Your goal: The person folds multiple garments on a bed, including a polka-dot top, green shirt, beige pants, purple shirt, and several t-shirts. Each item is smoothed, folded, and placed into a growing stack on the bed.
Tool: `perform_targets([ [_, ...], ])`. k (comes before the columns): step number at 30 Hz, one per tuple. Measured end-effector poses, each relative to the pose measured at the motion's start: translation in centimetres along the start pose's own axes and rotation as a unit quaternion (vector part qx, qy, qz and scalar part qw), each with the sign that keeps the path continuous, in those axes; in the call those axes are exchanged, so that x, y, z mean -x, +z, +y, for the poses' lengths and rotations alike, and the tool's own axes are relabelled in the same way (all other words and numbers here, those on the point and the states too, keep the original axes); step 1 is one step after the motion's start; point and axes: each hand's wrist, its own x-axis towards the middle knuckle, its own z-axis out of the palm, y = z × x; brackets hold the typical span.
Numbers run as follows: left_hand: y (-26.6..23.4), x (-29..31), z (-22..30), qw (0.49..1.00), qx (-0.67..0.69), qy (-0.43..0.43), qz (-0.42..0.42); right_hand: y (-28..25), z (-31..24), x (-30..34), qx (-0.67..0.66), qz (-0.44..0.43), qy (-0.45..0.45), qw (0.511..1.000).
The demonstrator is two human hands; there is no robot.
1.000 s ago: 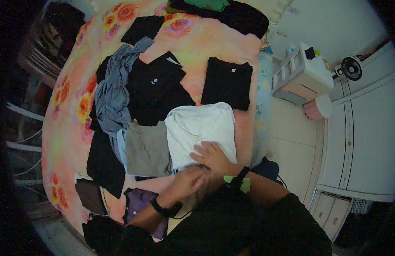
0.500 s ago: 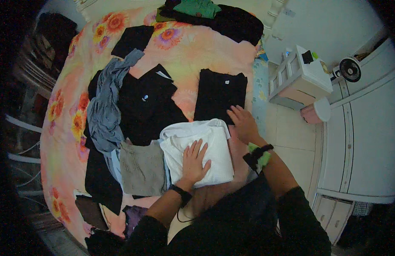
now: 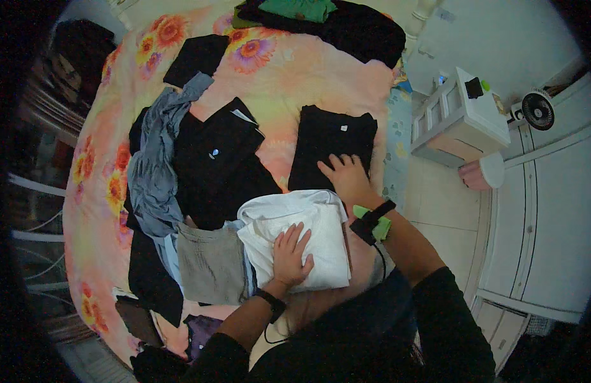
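Note:
My left hand (image 3: pixel 291 256) lies flat, fingers spread, on a folded white garment (image 3: pixel 324 246). Just beyond that, my right hand (image 3: pixel 350 179) rests with fingers apart on the lower part of a folded black shirt (image 3: pixel 330 137), which has a small white label near its neck edge. Neither hand grips anything. Left of the white garment is a folded grey garment (image 3: pixel 211 265), with light blue cloth partly hidden beneath it. Farther left lie a rumpled blue-grey garment (image 3: pixel 154 159) and a spread black garment (image 3: pixel 222 172).
A floral bedspread (image 3: pixel 283 73) lies under the clothes. Green folded cloth (image 3: pixel 299 9) sits on a black pile (image 3: pixel 366 32) at the far end. A small folded black piece (image 3: pixel 196 59) lies far left. Right of the bed stand a white cabinet (image 3: pixel 461 121), a fan (image 3: pixel 537 108) and a pink bin (image 3: pixel 480 172).
My right hand has moved left from the black shirt's right edge onto its lower part. My left hand stays on the white garment. The whole view has shifted slightly.

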Motion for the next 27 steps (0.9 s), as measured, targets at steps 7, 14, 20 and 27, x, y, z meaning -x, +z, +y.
perform_targets([
  [7,0.2,0.2,0.0,1.0,-0.001,0.001,0.006,-3.0,6.7,-1.4,-0.368,0.051,0.101,0.923],
  [14,0.1,0.4,0.2,1.0,0.01,0.008,0.022,-11.3,9.6,2.2,-0.776,0.08,0.214,0.588],
  [20,0.0,0.6,0.3,0.999,-0.007,0.028,0.041,-14.2,7.2,6.4,-0.835,0.074,0.204,0.506],
  [27,0.7,1.0,-0.2,0.996,-0.009,0.051,0.073,-16.5,2.4,10.3,-0.853,0.081,0.15,0.493],
])
